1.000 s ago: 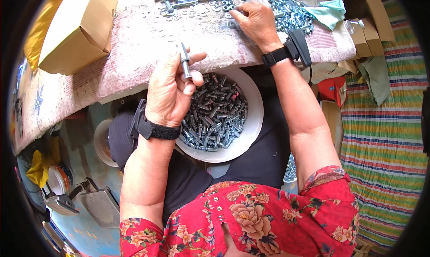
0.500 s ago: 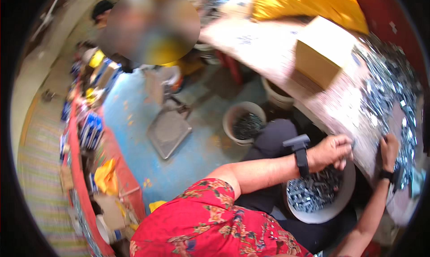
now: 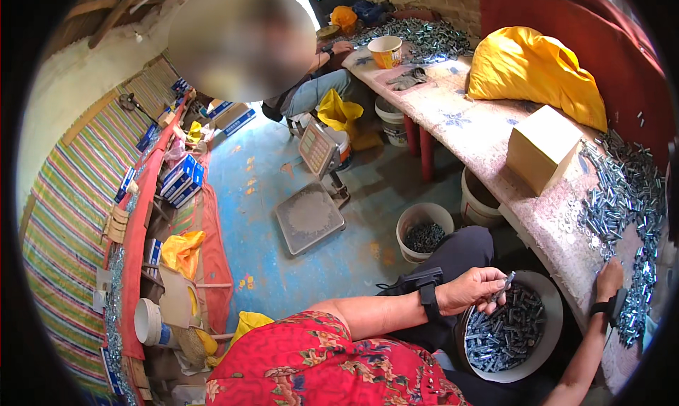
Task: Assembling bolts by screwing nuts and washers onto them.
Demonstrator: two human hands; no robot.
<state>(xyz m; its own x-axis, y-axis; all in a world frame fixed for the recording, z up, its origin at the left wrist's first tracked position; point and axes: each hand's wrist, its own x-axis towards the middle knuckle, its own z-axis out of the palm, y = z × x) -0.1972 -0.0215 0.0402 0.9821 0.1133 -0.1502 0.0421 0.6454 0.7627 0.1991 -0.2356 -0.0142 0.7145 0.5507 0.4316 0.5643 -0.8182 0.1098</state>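
My left hand [image 3: 472,291] is closed, thumb and fingers pinching a short grey metal bolt [image 3: 506,283]. It hovers at the left side of a white bucket [image 3: 554,328] that stands at my lap. Many similar metal bolts [image 3: 506,332] lie loose in that bucket. My right hand [image 3: 609,280] rests on the table [image 3: 566,254], fingers curled in at the near edge of a large heap of shiny metal bolts [image 3: 622,194]. What its fingers hold, if anything, is hidden.
A cardboard box [image 3: 543,150] and a yellow sack [image 3: 534,73] stand on the table. Two more buckets, one holding dark metal pieces [image 3: 424,238], stand beyond my knee. A floor scale [image 3: 309,218] lies ahead. Another person sits at the far table end, near a small bucket [image 3: 385,52].
My left hand has moved left and nearer, from over the bucket's far rim to its left side. The view has shifted and sharpened. My right hand stays by the heap.
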